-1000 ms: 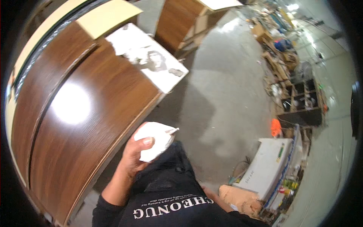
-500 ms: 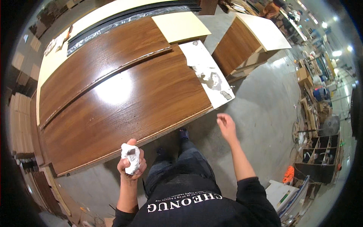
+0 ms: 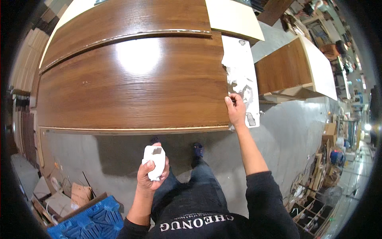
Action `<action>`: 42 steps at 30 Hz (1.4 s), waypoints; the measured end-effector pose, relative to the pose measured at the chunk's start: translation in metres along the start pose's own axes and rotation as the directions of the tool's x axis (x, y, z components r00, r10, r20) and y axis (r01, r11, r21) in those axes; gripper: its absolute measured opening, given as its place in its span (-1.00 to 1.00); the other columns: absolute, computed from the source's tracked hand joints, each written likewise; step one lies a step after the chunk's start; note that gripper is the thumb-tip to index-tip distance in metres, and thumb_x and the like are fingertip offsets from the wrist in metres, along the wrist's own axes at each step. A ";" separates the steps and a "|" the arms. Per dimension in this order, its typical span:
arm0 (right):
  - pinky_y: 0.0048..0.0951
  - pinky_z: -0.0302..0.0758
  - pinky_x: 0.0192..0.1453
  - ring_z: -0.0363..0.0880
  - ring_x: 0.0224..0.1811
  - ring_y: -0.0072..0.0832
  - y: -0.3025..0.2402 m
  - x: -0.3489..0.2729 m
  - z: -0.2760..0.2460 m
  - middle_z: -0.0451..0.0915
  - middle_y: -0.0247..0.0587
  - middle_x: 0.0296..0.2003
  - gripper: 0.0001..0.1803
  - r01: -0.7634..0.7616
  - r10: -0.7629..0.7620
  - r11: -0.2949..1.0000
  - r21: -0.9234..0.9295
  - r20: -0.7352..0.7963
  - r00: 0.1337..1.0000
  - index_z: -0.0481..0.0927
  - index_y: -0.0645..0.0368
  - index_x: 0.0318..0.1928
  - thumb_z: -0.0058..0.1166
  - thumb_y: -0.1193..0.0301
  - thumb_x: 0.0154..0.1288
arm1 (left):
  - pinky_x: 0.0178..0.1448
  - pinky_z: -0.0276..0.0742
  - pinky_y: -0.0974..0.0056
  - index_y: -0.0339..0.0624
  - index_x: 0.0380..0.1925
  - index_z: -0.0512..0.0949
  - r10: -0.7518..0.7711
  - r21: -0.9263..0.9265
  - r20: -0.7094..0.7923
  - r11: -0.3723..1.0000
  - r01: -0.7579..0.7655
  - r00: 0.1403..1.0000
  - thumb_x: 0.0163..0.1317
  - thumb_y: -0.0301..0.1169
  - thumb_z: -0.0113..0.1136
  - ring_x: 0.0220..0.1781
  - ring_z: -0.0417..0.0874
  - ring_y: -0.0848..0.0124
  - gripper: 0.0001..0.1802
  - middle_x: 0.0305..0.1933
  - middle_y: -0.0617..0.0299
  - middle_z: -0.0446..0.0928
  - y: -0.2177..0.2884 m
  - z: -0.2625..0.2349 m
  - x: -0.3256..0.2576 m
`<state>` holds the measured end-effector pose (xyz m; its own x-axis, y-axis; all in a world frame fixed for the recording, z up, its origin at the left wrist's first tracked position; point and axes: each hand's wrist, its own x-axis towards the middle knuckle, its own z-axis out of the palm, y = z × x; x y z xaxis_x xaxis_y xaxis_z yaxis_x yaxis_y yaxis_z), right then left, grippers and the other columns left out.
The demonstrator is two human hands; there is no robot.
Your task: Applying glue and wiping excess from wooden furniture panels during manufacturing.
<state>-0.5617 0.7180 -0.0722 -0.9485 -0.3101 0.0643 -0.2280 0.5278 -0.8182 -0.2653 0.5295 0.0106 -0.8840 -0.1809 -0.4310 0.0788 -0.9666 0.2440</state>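
My left hand (image 3: 149,175) is closed around a white crumpled wad (image 3: 155,162) with a small dark grey patch near its top; whether it is cloth or paper I cannot tell. It is held in front of my legs, apart from the near edge of a brown wood-grain board (image 3: 171,87). My right hand (image 3: 237,111) is at the board's right end, over a white sheet (image 3: 248,75) with grey stained, torn-looking patches. Its fingers are curled toward the thumb; what they pinch, if anything, is too small to make out.
A second brown board (image 3: 131,20) lies on the far part of the first. A pale yellow panel (image 3: 234,18) sits beyond the white sheet. To the right stands a brown cabinet box (image 3: 284,69) with a white side. A blue plastic pallet (image 3: 91,221) lies at the lower left.
My right hand has moved up to the board's right end and over the white sheet. The left hand still grips the white wad, now farther from the board's edge. The view has turned.
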 end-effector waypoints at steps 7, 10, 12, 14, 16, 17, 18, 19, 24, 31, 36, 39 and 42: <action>-0.62 0.42 -0.44 0.47 -0.54 -0.62 0.002 -0.003 -0.005 0.52 -0.33 -0.48 -0.71 0.208 -0.212 0.954 0.214 -0.002 0.977 0.50 0.15 -0.11 0.18 0.39 0.15 | -0.61 0.44 0.39 -0.29 0.16 0.29 0.168 0.084 -0.029 0.983 -0.165 0.985 0.02 -0.21 0.37 -0.56 0.52 0.39 -0.26 -0.30 0.04 0.51 -0.084 0.017 0.079; -0.61 0.43 -0.45 0.52 -0.53 -0.60 0.003 0.000 -0.009 0.54 -0.32 -0.48 -0.71 0.193 -0.199 0.959 0.206 0.009 0.980 0.51 0.12 -0.12 0.19 0.39 0.13 | -0.55 0.53 0.34 -0.29 0.10 0.31 0.128 0.047 0.063 0.990 -0.131 0.990 -0.13 -0.18 0.47 -0.53 0.60 0.29 -0.19 -0.22 -0.17 0.53 -0.093 0.033 0.098; -0.60 0.43 -0.46 0.55 -0.51 -0.57 0.004 0.001 -0.009 0.56 -0.32 -0.49 -0.72 0.223 -0.230 0.957 0.189 0.018 0.973 0.52 0.11 -0.13 0.20 0.38 0.13 | -0.52 0.58 0.31 -0.32 0.03 0.34 0.138 0.149 0.079 0.978 -0.149 0.987 -0.23 -0.18 0.53 -0.50 0.64 0.22 -0.17 -0.17 -0.24 0.53 -0.096 0.026 0.101; -0.59 0.43 -0.47 0.55 -0.52 -0.56 0.002 0.000 -0.009 0.56 -0.32 -0.50 -0.73 0.216 -0.226 0.957 0.194 0.029 0.974 0.52 0.11 -0.14 0.20 0.36 0.14 | -0.74 0.41 0.42 -0.19 0.03 0.29 0.217 0.317 0.067 0.921 -0.226 0.974 -0.13 -0.11 0.53 -0.54 0.53 0.34 -0.21 -0.22 -0.04 0.47 -0.101 0.033 0.104; -0.60 0.42 -0.47 0.55 -0.53 -0.56 0.002 0.000 -0.009 0.55 -0.32 -0.51 -0.73 0.198 -0.213 0.958 0.207 0.050 0.976 0.51 0.12 -0.15 0.19 0.34 0.16 | -0.58 0.54 0.39 -0.27 0.01 0.28 0.370 0.488 0.025 0.806 -0.334 0.929 -0.14 -0.11 0.53 -0.42 0.57 0.33 -0.18 -0.20 0.04 0.47 -0.104 0.036 0.103; -0.59 0.42 -0.47 0.55 -0.52 -0.55 0.004 0.000 -0.008 0.55 -0.32 -0.50 -0.73 0.207 -0.221 0.952 0.225 0.038 0.975 0.51 0.12 -0.15 0.18 0.33 0.16 | -0.23 0.61 0.34 -0.36 0.01 0.30 0.407 0.470 -0.023 0.810 -0.349 0.913 -0.20 -0.14 0.57 -0.21 0.59 0.33 -0.14 -0.13 0.10 0.48 -0.107 0.043 0.105; -0.59 0.42 -0.47 0.55 -0.52 -0.55 0.005 0.000 -0.008 0.55 -0.32 -0.50 -0.73 0.206 -0.221 0.951 0.230 0.041 0.974 0.51 0.12 -0.15 0.18 0.33 0.16 | -0.23 0.61 0.34 -0.36 0.01 0.30 0.411 0.473 -0.025 0.808 -0.351 0.911 -0.20 -0.14 0.57 -0.21 0.59 0.33 -0.14 -0.13 0.10 0.48 -0.109 0.044 0.106; -0.58 0.42 -0.47 0.55 -0.52 -0.55 0.005 0.001 -0.008 0.55 -0.32 -0.49 -0.73 0.213 -0.227 0.950 0.229 0.038 0.973 0.51 0.12 -0.15 0.18 0.33 0.16 | -0.12 0.56 0.33 -0.36 -0.04 0.39 0.463 0.571 -0.017 0.732 -0.372 0.886 -0.26 -0.27 0.56 -0.15 0.60 0.35 -0.23 -0.12 0.08 0.53 -0.109 0.044 0.107; -0.56 0.43 -0.46 0.55 -0.50 -0.54 0.004 0.000 -0.007 0.55 -0.31 -0.48 -0.74 0.225 -0.239 0.952 0.209 0.041 0.970 0.51 0.12 -0.15 0.18 0.33 0.16 | -0.03 0.49 0.37 -0.36 -0.11 0.54 0.535 0.862 0.074 0.390 -0.324 0.842 -0.23 -0.50 0.51 -0.14 0.61 0.43 -0.43 -0.16 0.09 0.61 -0.112 0.051 0.107; -0.52 0.44 -0.46 0.55 -0.52 -0.50 0.003 0.001 -0.005 0.53 -0.29 -0.50 -0.74 0.218 -0.232 0.947 0.237 0.031 0.972 0.50 0.14 -0.16 0.17 0.34 0.16 | -0.14 0.51 0.41 -0.35 -0.16 0.58 0.499 0.944 0.153 0.180 -0.275 0.853 -0.17 -0.49 0.50 -0.22 0.63 0.47 -0.51 -0.24 0.12 0.64 -0.116 0.059 0.109; -0.51 0.45 -0.45 0.54 -0.52 -0.48 0.001 0.001 -0.007 0.53 -0.28 -0.51 -0.74 0.215 -0.232 0.948 0.235 0.049 0.971 0.50 0.15 -0.17 0.17 0.34 0.16 | -0.24 0.53 0.42 -0.34 -0.20 0.59 0.544 0.943 0.292 -0.029 -0.331 0.787 -0.16 -0.48 0.51 -0.34 0.66 0.43 -0.55 -0.33 0.10 0.64 -0.122 0.062 0.116; -0.51 0.45 -0.45 0.55 -0.52 -0.48 0.001 0.002 -0.007 0.53 -0.27 -0.51 -0.74 0.266 -0.276 0.938 0.221 0.017 0.961 0.49 0.16 -0.17 0.17 0.34 0.16 | -0.11 0.49 0.39 -0.34 -0.19 0.59 0.511 0.963 0.265 -0.098 -0.251 0.817 -0.16 -0.48 0.47 -0.23 0.62 0.42 -0.55 -0.26 0.11 0.62 -0.121 0.067 0.111; -0.50 0.46 -0.45 0.55 -0.52 -0.48 0.001 0.002 -0.007 0.52 -0.27 -0.52 -0.73 0.246 -0.261 0.941 0.232 0.034 0.965 0.49 0.16 -0.17 0.17 0.34 0.16 | -0.13 0.50 0.39 -0.35 -0.21 0.60 0.509 0.961 0.272 -0.095 -0.260 0.817 -0.16 -0.48 0.47 -0.25 0.63 0.42 -0.57 -0.28 0.11 0.62 -0.121 0.067 0.110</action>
<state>-0.5651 0.7236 -0.0691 -0.8481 -0.4640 0.2558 -0.3969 0.2366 -0.8869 -0.4029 0.6387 -0.0081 -0.8072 -0.5902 0.0078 -0.2201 0.3133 0.9238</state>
